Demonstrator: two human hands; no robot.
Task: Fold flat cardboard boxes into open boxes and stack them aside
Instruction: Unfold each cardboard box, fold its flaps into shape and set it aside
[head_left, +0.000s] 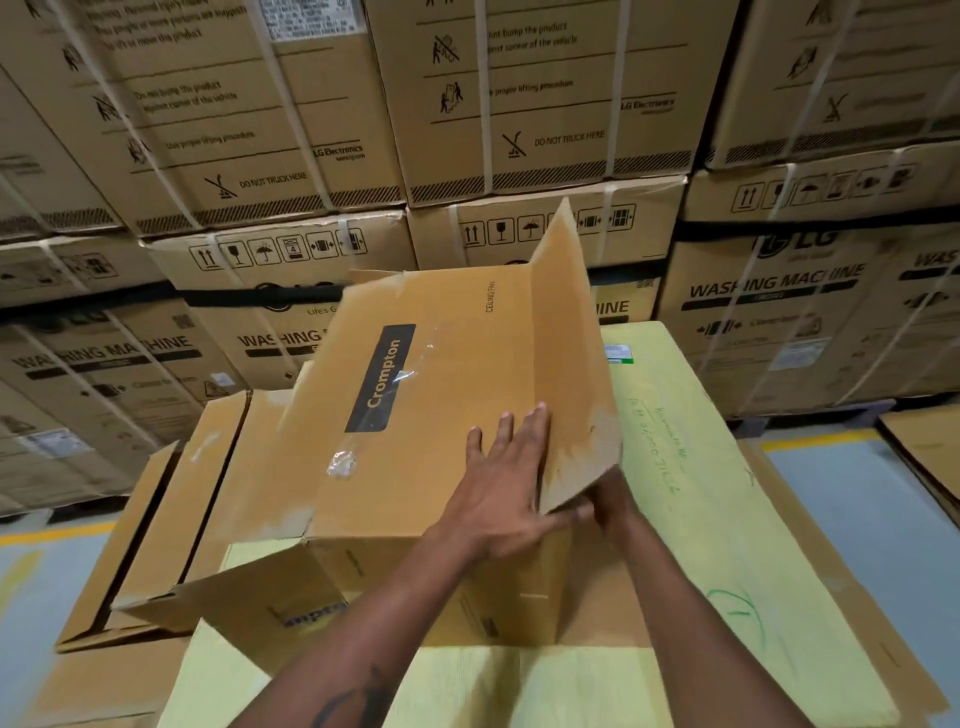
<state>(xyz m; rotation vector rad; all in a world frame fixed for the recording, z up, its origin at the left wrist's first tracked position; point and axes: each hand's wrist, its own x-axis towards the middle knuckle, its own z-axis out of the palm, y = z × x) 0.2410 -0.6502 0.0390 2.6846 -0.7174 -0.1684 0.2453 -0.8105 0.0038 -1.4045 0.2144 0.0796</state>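
Lengthwise, cardboard box (441, 384) points away; left hand (506, 488) flat on it.

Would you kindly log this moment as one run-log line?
left hand: flat on Crompton box | right hand: under raised flap | fold: unfinished

A pale yellow-green sheet (691, 467) with green handwriting covers the work surface. On it stands the brown Crompton box (415, 415), partly folded, with one flap upright. Just to the left lies a flattened brown carton (171, 519). The floor (857, 499) is grey-blue with yellow lines.
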